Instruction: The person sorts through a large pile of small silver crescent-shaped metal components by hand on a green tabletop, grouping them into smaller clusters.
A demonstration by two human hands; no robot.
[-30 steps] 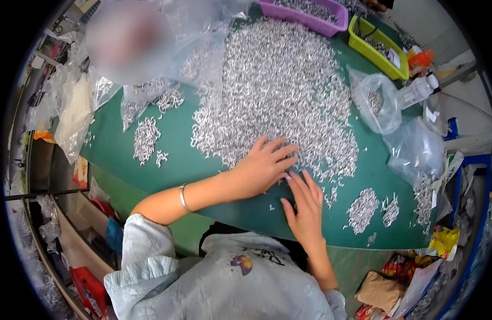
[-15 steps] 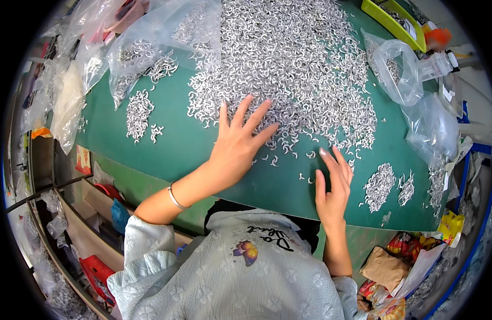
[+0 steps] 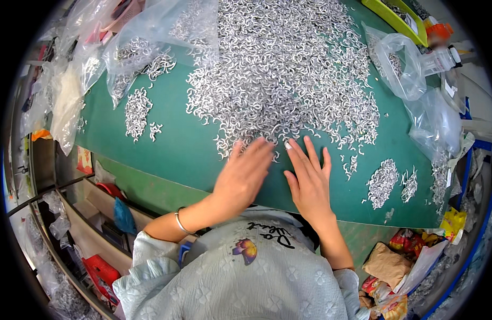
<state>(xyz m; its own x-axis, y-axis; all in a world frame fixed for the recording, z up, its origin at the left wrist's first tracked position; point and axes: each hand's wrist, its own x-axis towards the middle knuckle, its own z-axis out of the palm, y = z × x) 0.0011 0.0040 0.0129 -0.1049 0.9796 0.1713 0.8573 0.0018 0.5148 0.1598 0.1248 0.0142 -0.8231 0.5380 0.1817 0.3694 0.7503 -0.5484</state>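
Note:
A wide heap of small curved silvery pieces (image 3: 288, 69) covers the middle of the green tabletop (image 3: 176, 138). At its near edge my left hand (image 3: 245, 173) lies palm down, slightly blurred, its fingertips over the closest pieces. My right hand (image 3: 311, 186) is beside it, fingers spread on the bare green surface just below the heap. Neither hand visibly grips a piece, though what lies under the left palm is hidden. Near the right edge sit a small pile of the same pieces (image 3: 383, 184) and a smaller one (image 3: 409, 185). Another small pile (image 3: 137, 114) lies at the left.
A clear plastic bag (image 3: 150, 37) with pieces lies at the back left. More clear bags (image 3: 400, 69) lie at the right, near a yellow-green tray (image 3: 398, 20) and a white bottle (image 3: 440, 61). Shelving (image 3: 104, 213) stands below left; packets (image 3: 387, 264) lie below right.
My left hand has drawn back toward me, and pieces have come nearer with it at the heap's edge. My right hand has shifted left, close to the left one.

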